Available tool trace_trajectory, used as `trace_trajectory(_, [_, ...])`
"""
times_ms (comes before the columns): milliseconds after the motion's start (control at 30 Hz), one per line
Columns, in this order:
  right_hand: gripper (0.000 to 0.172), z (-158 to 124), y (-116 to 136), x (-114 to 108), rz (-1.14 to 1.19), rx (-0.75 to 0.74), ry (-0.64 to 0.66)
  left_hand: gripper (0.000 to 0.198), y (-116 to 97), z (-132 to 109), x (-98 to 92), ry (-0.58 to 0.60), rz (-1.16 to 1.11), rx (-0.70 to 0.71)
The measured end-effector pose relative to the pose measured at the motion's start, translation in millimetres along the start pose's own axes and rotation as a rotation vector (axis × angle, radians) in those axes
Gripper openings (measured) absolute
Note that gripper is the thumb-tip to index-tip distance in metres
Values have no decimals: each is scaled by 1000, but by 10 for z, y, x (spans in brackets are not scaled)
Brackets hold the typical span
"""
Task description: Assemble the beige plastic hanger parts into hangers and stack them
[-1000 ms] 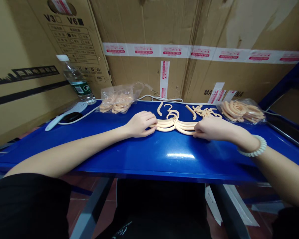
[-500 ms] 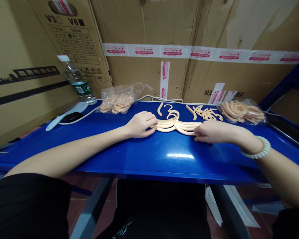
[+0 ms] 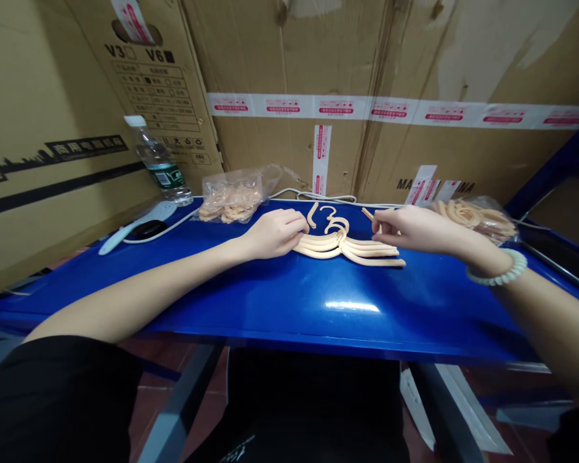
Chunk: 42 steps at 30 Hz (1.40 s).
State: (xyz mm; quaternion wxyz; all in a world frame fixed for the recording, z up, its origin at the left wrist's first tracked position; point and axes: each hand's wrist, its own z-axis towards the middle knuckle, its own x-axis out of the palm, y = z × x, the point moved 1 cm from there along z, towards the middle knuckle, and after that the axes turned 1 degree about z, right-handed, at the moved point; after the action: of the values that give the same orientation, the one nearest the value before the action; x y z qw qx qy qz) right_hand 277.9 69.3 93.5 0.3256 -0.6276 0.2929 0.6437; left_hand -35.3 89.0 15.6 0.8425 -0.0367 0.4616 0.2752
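Note:
Several beige, rope-like strips (image 3: 318,243) lie side by side on the blue table, bunched at a middle joint with curled pieces (image 3: 338,225) above it. My left hand (image 3: 280,233) rests with bent fingers closed on the left ends of these strips. The right ends fan out free on the table. My right hand (image 3: 405,228) is above and beyond them, its fingers curled together over the loose small pieces. The end of a short beige stick (image 3: 367,213) shows beside its fingertips; what the fingers hold is hidden.
Plastic bags of beige pieces lie at the back left (image 3: 231,198) and right (image 3: 482,217). A water bottle (image 3: 161,167), a pale brush-like tool (image 3: 137,225) and a black oval object (image 3: 148,229) are at left. A cable (image 3: 313,195) runs along the cardboard behind.
My right hand has let go of the strips' right ends and moved back, over the loose pieces. My left hand has stayed at the left ends.

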Motion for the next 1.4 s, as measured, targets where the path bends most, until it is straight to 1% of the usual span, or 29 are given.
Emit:
trace_trajectory(100, [19,279,-69,-41,47,-40,-101,26,167,112,-2,68,-40,5])
trace_trajectory(200, [22,628,-110,-63,9,-122,-110,26,384,246,74,216,-68,-19])
trace_trajectory(267, [25,860,-123,-46,-50,-147,-66,31,522,331,151,339,-89,-28])
trace_trajectory(333, [29,1073,-123,7,-114,-150,6,40,635,406,229,447,-118,-20])
trace_trajectory(433, [35,1335,-110,130,-199,-134,85,46,753,494,329,535,-140,-20])
trace_trajectory(500, [39,1468,-105,216,-229,-115,108,41,801,535,383,548,-152,-23])
trace_trajectory(600, [42,1604,-111,319,-242,-120,126,30,834,567,448,525,-170,-24])
trace_trajectory(667, [38,1655,-121,368,-247,-145,125,22,831,566,478,490,-171,-38])
trace_trajectory(767, [26,1680,-136,417,-254,-177,94,11,789,533,500,418,-180,-57])
trace_trajectory(867, [17,1657,-146,428,-253,-201,29,11,737,491,498,338,-188,-54])
trace_trajectory(967, [22,1586,-166,385,-248,-191,-74,16,701,466,458,212,-158,-69])
trace_trajectory(1033, [22,1484,-180,323,-200,-140,-207,18,659,451,389,103,-156,-99])
trace_trajectory(1100, [17,1306,-173,246,-63,-81,-390,22,564,425,280,0,-203,-130])
trace_trajectory(1167, [19,1041,-119,174,141,-58,-564,26,394,385,143,-84,-305,-156])
trace_trajectory(1233, [21,719,-5,124,311,-72,-667,25,160,338,6,-146,-453,-194])
trace_trajectory(1267, [23,555,67,112,378,-51,-704,23,30,315,-51,-180,-522,-225])
trace_trajectory(1333, [27,263,228,128,560,15,-700,19,-229,276,-126,-218,-681,-284])
trace_trajectory(1400, [31,56,379,192,781,71,-707,19,-442,243,-137,-244,-906,-397])
